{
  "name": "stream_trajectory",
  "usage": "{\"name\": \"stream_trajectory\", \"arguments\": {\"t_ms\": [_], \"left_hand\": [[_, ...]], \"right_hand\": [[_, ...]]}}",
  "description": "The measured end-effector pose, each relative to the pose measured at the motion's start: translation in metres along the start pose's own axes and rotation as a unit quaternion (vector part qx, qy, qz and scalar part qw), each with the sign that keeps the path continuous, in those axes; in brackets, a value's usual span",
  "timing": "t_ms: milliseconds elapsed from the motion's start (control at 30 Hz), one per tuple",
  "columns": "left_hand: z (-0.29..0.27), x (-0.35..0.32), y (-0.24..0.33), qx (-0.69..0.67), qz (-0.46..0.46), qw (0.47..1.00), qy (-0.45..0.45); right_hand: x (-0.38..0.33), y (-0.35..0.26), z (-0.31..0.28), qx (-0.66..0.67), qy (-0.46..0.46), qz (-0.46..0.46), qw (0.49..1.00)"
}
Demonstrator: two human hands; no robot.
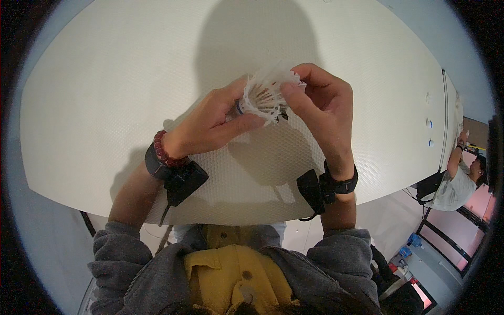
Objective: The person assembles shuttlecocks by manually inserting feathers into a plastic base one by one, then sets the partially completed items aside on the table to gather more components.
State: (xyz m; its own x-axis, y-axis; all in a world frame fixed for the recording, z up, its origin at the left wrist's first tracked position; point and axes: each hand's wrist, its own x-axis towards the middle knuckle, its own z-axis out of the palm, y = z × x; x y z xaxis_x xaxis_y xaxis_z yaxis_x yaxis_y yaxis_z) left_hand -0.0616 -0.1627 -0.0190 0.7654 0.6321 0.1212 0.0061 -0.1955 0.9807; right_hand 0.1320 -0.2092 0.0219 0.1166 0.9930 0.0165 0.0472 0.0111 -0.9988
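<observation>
A white feather shuttlecock [261,102] is held above the table, its open skirt turned up so that the thin quills inside show. My left hand [223,115] is closed round its left side, with the thumb along the near rim. A bit of blue band shows beside the left fingers. On the other side, my right hand [321,97] pinches the white feather edge between thumb and fingers. The fingertips of the right hand are partly hidden, and whether a second shuttlecock overlaps the first I cannot tell.
The pale, textured table [115,79] spreads round my hands. Small white pieces with blue bands [430,124] lie near its right edge. Black devices [186,182] are strapped to both wrists, with cables. Another person [457,181] is at the far right.
</observation>
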Motion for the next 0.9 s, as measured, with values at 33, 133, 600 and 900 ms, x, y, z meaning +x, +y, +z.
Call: {"name": "stream_trajectory", "arguments": {"t_ms": [33, 133, 600, 900], "left_hand": [[0.000, 0.000, -0.001, 0.000, 0.000, 1.000, 0.000], [0.001, 0.000, -0.004, -0.020, 0.006, 1.000, 0.002], [0.003, 0.002, -0.003, 0.017, 0.025, 0.999, 0.016], [0.000, 0.002, -0.002, 0.076, 0.034, 0.995, 0.051]], "right_hand": [[0.001, 0.002, -0.001, -0.024, 0.000, 0.004, 1.000], [0.001, 0.001, 0.000, -0.034, 0.004, 0.000, 0.999], [0.006, 0.002, -0.006, 0.038, 0.111, -0.081, 0.990], [0.005, -0.002, -0.010, 0.016, 0.011, -0.032, 0.999]]}}
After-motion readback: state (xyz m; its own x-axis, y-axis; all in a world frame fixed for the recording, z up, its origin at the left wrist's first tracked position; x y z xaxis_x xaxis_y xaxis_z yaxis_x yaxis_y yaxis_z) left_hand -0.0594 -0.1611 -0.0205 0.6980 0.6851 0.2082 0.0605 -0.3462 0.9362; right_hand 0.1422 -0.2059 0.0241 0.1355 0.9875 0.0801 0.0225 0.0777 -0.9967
